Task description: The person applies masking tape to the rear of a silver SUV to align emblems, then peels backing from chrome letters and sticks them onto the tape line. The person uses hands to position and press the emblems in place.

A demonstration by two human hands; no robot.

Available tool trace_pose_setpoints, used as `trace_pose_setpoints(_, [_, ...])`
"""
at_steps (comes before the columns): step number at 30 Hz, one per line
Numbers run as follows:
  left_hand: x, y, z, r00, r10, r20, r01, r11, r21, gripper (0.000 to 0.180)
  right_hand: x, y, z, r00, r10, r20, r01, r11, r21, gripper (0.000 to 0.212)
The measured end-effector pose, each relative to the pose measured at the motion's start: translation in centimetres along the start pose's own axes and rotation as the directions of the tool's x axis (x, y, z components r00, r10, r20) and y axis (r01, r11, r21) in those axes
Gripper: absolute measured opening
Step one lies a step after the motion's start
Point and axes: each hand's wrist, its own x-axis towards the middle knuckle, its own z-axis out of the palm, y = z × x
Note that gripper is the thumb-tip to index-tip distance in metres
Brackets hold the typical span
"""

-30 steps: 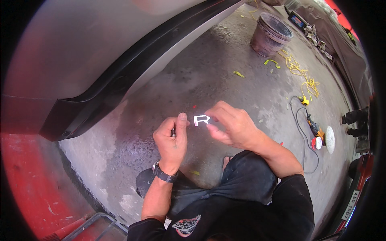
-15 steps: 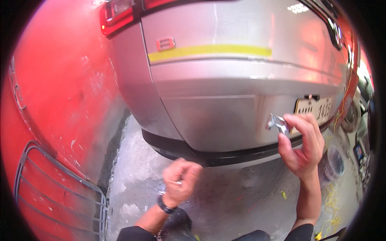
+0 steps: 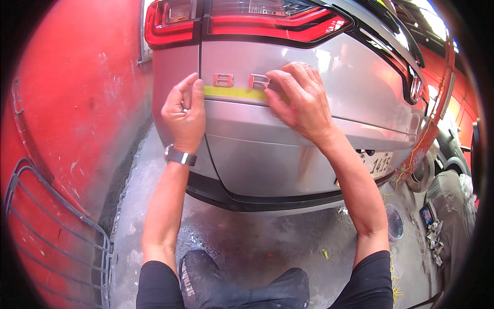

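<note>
My right hand (image 3: 304, 102) pinches a chrome letter emblem (image 3: 258, 81) by its right side, at the silver tailgate (image 3: 267, 154) of a car. Left of it, another chrome letter (image 3: 223, 80) sits on the panel, apart from the held one. Below both letters runs a strip of yellow masking tape (image 3: 231, 92), partly covered by my right fingers. My left hand (image 3: 185, 110) is near the tape's left end, its fingers curled and the thumb close to the index finger. Whatever it may hold is hidden. A ring and a dark wristband show on that arm.
A red tail light (image 3: 278, 27) is above the letters. On the left stand a red wall (image 3: 77, 113) and a grey metal rack (image 3: 56, 221). At the right are a clear bucket (image 3: 395, 224), a tire (image 3: 422, 175) and a yellow cord (image 3: 395, 288) on the floor.
Both hands have risen to the tailgate. The right hand has carried the chrome letter from in front of the plate to just above the tape. The view has tilted upward.
</note>
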Motion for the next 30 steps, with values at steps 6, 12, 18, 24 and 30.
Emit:
trace_pose_setpoints(6, [-0.1,-1.1,-0.1,0.987,0.158,0.002,-0.158,0.986,0.044,0.019,0.4,-1.0,1.1,1.0,0.004,-0.009,-0.005,0.995,-0.102,0.029])
trace_pose_setpoints(12, [-0.1,-0.8,-0.2,0.984,0.177,0.019,-0.177,0.984,-0.021,0.019,1.3,-1.7,1.3,1.0,0.007,0.028,-0.002,0.987,-0.163,0.026])
trace_pose_setpoints(18, [0.0,-0.8,-0.2,0.984,0.176,0.0,-0.176,0.984,-0.04,0.019,1.5,-2.1,1.3,0.999,0.017,0.048,-0.009,0.985,-0.173,0.026])
trace_pose_setpoints(24, [-0.1,-0.2,0.5,0.994,0.108,0.005,-0.107,0.991,-0.074,0.015,1.0,-1.9,1.3,0.999,0.028,0.046,-0.019,0.984,-0.177,0.027])
trace_pose_setpoints(30, [0.3,0.3,0.5,0.993,0.114,-0.037,-0.116,0.992,-0.04,0.014,1.3,-2.0,1.9,1.0,-0.016,0.015,0.018,0.987,-0.16,0.027])
